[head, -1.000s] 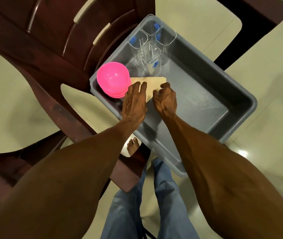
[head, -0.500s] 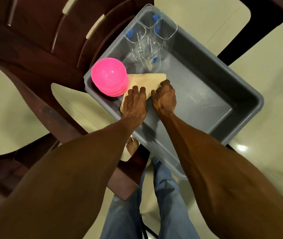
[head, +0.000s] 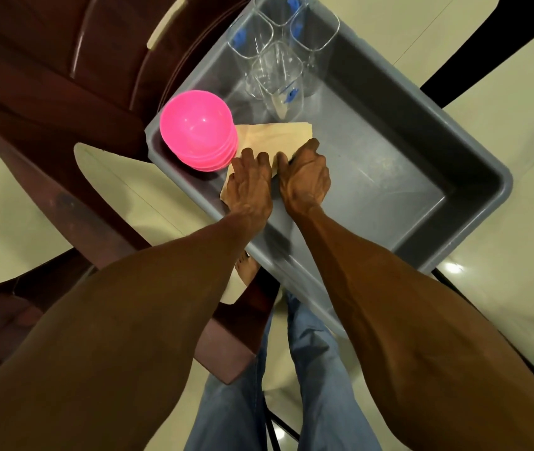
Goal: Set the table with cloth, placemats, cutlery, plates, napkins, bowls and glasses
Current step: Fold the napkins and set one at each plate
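Both hands, left and right, gripping the napkins beneath them.

A: We note the tub, grey plastic of dull sheen, its smooth floor faintly scuffed. The bowls?

B: We read them as bright pink plastic, glossy, with small highlights inside the top one. The glasses are clear and smooth, whether glass or plastic we cannot tell, with blue marks.

A: The napkins look matt, pale tan, soft cloth or paper.

B: We add the chair, dark brown moulded plastic, semi-gloss, and the floor, cream and polished, mirroring a lamp.
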